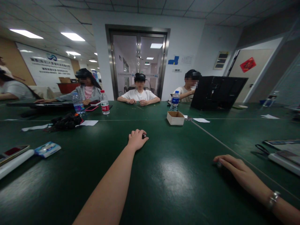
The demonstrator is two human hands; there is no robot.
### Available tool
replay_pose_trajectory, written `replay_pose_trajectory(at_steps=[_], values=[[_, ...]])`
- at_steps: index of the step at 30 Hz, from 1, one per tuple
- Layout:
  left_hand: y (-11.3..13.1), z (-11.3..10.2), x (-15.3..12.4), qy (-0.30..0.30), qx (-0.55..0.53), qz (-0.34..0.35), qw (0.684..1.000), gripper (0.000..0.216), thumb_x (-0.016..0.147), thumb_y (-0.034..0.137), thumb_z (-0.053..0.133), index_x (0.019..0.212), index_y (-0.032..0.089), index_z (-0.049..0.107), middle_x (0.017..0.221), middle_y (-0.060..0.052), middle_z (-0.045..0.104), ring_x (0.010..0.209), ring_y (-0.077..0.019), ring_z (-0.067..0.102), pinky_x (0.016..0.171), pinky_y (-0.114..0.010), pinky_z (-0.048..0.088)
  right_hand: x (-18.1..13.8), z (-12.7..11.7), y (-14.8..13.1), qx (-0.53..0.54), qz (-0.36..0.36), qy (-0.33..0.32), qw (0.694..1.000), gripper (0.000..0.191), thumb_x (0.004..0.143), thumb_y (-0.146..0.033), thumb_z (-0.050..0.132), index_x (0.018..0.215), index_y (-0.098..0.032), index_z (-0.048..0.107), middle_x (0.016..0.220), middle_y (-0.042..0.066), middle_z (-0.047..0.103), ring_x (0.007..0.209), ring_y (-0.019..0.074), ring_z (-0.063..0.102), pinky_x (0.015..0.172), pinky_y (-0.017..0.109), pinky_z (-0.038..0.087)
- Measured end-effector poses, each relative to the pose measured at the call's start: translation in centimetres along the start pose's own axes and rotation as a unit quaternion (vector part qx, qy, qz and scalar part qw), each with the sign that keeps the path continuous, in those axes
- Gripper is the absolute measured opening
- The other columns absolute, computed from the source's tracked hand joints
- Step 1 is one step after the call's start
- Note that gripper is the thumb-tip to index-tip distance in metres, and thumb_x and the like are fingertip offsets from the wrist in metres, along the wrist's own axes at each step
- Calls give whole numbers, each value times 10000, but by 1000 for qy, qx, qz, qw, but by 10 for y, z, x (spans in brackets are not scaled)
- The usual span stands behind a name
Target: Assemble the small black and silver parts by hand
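My left hand [136, 140] reaches far out over the green table, its fingers curled down around a small dark rounded object [144, 136]. Most of that object is hidden under the fingers, so its kind does not show. Low over the table at the right is my right hand [236, 168], a metal bracelet on its wrist. Its thumb and fingers close on a small greyish object [219, 164], blurred and partly covered. Between the two hands lies bare dark green tabletop [173, 168].
A small open cardboard box [175, 118] stands ahead, by a water bottle [174, 101]. Left are a red-capped bottle [105, 104], a black tangled bundle [67, 122] and a blue-white packet [48, 149]. A black monitor [215, 93] stands back right. Several people sit across the table.
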State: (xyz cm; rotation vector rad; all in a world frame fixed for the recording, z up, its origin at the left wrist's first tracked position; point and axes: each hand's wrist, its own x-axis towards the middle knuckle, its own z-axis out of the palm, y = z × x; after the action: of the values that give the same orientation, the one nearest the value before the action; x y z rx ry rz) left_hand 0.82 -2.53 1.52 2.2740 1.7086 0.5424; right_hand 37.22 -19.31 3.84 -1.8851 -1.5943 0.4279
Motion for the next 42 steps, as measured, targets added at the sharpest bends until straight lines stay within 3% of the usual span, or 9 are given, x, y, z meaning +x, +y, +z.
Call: replay_pose_trajectory(at_steps=[16, 20, 24, 26, 28, 31, 34, 38, 42], values=[[4, 2, 1, 40, -45, 3, 998, 413, 841, 522, 309, 1023, 262, 574, 1120, -94, 543, 1072, -299, 429, 893, -462, 306, 3, 0, 1, -43, -35, -22, 998, 374, 756, -510, 384, 817, -296, 684, 929, 77, 658, 921, 279, 588, 878, 437, 427], [5, 4, 2, 56, -83, 17, 995, 384, 813, 523, 392, 979, 239, 589, 1068, -101, 572, 1022, -294, 452, 876, -437, 318, 7, -2, -4, -70, -85, 51, 993, 373, 795, -483, 370, 887, -281, 670, 916, 105, 647, 883, 281, 577, 806, 444, 429], [9, 6, 4, 88, -167, 35, 981, 352, 831, 476, 392, 949, 212, 594, 1010, -109, 596, 966, -271, 474, 818, -371, 346, 14, -3, -40, -152, -204, 177, 951, 342, 815, -424, 404, 993, -245, 634, 916, 123, 602, 883, 283, 517, 800, 459, 364], [12, 8, 6, 104, -220, 33, 969, 335, 839, 457, 394, 930, 204, 592, 946, -103, 608, 918, -254, 489, 781, -344, 355, 19, 7, -70, -148, -258, 188, 936, 306, 822, -385, 413, 967, -232, 636, 891, 102, 587, 880, 266, 499, 811, 443, 347], [13, 9, 8, 121, -277, 14, 953, 332, 850, 455, 378, 913, 202, 584, 848, -84, 608, 836, -230, 508, 736, -322, 364, 28, 31, -101, -109, -288, 141, 941, 266, 832, -336, 421, 926, -225, 643, 863, 78, 580, 863, 232, 497, 795, 400, 360], [9, 13, 14, 169, -386, -32, 906, 360, 872, 465, 325, 866, 197, 567, 725, -47, 580, 714, -183, 521, 679, -289, 371, 51, 93, -139, -24, -292, 12, 956, 203, 819, -261, 455, 889, -208, 638, 837, 46, 576, 825, 180, 511, 757, 332, 387], [-2, 15, 23, 211, -517, -87, 825, 393, 872, 488, 316, 835, 182, 560, 669, -30, 562, 643, -150, 521, 617, -255, 379, 81, 164, -164, 90, -207, -88, 970, 255, 755, -250, 548, 1002, -191, 572, 730, -8, 551, 650, 127, 509, 629, 266, 406], [-16, 15, 33, 217, -661, -150, 703, 391, 885, 459, 317, 846, 161, 566, 665, -28, 551, 580, -121, 522, 537, -222, 386, 111, 229, -190, 171, -183, -97, 963, 360, 666, -303, 649, 995, -206, 536, 666, -51, 529, 601, 113, 504, 578, 243, 389], [-16, 10, 40, 206, -753, -179, 599, 373, 910, 401, 277, 830, 161, 550, 672, -30, 546, 581, -120, 551, 563, -235, 446, 129, 251, -206, 197, -177, -56, 963, 311, 670, -343, 635, 946, -228, 549, 644, -59, 526, 586, 108, 506, 562, 239, 390]])
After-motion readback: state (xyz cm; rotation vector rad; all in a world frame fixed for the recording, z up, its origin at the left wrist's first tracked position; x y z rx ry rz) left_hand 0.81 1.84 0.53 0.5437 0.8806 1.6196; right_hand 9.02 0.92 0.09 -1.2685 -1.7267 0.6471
